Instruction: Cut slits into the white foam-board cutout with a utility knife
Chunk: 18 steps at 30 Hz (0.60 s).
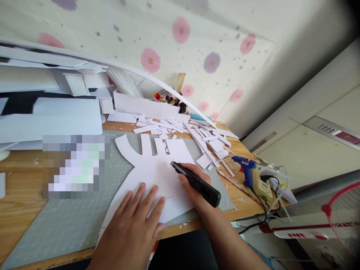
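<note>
Head view: right hand grips a utility knife over a cut white sheet while the left hand lies flat on it

The right hand (192,195) is closed around a black utility knife (200,184), fingers and thumb clamped on its body. The knife slants, its blade end toward the upper middle of the white sheet (154,170), just below the notches; whether the blade touches the surface cannot be told. The left hand (135,221) is open, palm down, its fingers spread apart over the lower part of the sheet, with nothing clamped in them.

The sheet lies on a gray-green cutting mat (70,221) on a wooden desk (17,206). Its far edge has a curved arm at the left and several rectangular notches, and a small pencil-like mark shows between the hands.

Beyond the sheet, white offcuts (215,145) are heaped toward the right. A blue glue gun (246,168) is at the right, beside a power strip (261,183) with cables. White boards (53,120) are piled at the far left, and a long curved white strip (157,79) arches from them toward the offcuts. A pixelated patch (75,167) hides an item left of the sheet. A flower-patterned cloth (120,45) hangs behind the desk.
</note>
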{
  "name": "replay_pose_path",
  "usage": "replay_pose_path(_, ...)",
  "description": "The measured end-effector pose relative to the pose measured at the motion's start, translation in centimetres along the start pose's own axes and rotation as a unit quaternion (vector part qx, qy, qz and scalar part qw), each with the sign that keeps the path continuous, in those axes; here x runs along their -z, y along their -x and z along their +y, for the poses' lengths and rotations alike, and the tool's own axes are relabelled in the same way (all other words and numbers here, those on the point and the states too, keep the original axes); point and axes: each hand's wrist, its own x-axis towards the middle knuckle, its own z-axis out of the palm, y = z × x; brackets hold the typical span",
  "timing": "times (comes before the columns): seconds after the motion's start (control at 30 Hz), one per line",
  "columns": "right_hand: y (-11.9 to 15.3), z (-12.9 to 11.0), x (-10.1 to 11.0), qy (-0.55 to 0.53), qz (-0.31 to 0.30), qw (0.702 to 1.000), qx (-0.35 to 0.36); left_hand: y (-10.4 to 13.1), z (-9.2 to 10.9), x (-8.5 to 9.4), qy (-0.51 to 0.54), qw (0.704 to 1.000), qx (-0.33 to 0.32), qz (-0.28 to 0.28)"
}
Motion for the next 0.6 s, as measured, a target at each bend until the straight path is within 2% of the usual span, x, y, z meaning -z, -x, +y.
replay_pose_path(0.17, 0.05, -0.19, 0.11, 0.016, -0.014, 1.000, 0.017, -0.33, -0.16, 0.46, 0.014, 1.000, 0.011, 0.010)
replay_pose_path(0.3, 0.06, -0.28, 0.15, 0.023, -0.019, 0.999, 0.021, -0.45, -0.14, 0.76, 0.008, 1.000, -0.004, 0.007)
replay_pose_path(0.6, 0.05, -0.41, 0.16, 0.026, -0.029, 0.999, 0.010, -0.24, -0.41, 0.55, -0.001, 1.000, -0.009, 0.003)
